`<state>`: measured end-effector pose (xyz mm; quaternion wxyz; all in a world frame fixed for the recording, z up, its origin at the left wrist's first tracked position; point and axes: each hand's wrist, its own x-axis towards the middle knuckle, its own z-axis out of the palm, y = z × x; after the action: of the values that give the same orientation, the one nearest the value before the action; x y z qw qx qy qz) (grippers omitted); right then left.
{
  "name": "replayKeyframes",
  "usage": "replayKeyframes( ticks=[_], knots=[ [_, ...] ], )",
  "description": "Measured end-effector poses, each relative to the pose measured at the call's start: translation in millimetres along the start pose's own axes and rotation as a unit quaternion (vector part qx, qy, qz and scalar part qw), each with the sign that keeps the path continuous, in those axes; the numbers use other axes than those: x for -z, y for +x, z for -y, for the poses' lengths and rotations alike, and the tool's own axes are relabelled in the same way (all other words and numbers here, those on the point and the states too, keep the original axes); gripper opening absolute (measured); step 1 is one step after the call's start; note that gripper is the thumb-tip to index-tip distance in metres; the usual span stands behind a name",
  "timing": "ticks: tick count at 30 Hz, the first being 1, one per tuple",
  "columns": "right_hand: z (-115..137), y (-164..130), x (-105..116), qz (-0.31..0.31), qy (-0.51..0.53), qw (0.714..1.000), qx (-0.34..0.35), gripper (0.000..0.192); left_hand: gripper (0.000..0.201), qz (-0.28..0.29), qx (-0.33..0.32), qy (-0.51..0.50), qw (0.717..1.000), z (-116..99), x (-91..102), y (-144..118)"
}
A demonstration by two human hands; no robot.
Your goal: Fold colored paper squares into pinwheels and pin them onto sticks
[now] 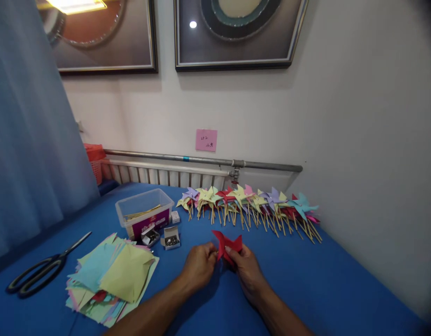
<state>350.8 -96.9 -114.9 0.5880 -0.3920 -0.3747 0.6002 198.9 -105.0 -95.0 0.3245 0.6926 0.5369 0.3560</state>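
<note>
Near the table's (306,289) left edge lie black scissors (40,270), then a loose stack of coloured paper squares (114,280). Behind it stands a clear plastic box (143,212) with two small open boxes of pins (163,238) beside it. Toward the middle of the front edge, the left hand (198,266) and right hand (246,268) both pinch a folded red paper (227,245). Finished pinwheels (250,205) line the back edge.

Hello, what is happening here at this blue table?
A person holds a folded red paper piece between both hands, left hand and right hand, above the blue table. A row of finished paper pinwheels lies near the wall. A stack of coloured paper squares, scissors and a clear plastic box lie to the left.
</note>
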Motion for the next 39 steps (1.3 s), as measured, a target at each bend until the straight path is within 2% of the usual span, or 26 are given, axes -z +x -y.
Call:
replayKeyframes(
  ticks=[3, 8, 11, 21, 31, 39],
  knots=[
    [-0.5, 0.4, 0.8, 0.011, -0.014, 1.0, 0.002, 0.039, 0.016, -0.014, 0.026, -0.049, 0.998, 2.0, -2.5, 2.1],
    [-1.6, 1.3, 1.1, 0.003, -0.032, 0.999, 0.006, 0.039, 0.015, 0.017, 0.06, -0.188, 0.98, 3.9, -6.7, 4.4],
    [-0.3, -0.6, -0.5, 0.007, -0.04, 0.999, 0.007, 0.037, 0.018, 0.025, 0.081, -0.238, 0.968, 2.2, -7.7, 4.8],
    [2.0, -3.7, -2.7, 0.002, -0.036, 0.999, 0.001, 0.037, 0.01, -0.002, 0.062, -0.202, 0.977, 5.7, -9.1, 5.4],
    [1.0, -2.1, -2.6, 0.005, -0.035, 0.999, 0.008, 0.043, 0.01, 0.009, 0.066, -0.197, 0.978, 5.6, -9.0, 4.9],
    [2.8, -3.7, -3.0, 0.009, -0.044, 0.999, 0.013, 0.038, 0.013, 0.011, 0.064, -0.194, 0.979, 6.9, -9.5, 5.4]
  ],
)
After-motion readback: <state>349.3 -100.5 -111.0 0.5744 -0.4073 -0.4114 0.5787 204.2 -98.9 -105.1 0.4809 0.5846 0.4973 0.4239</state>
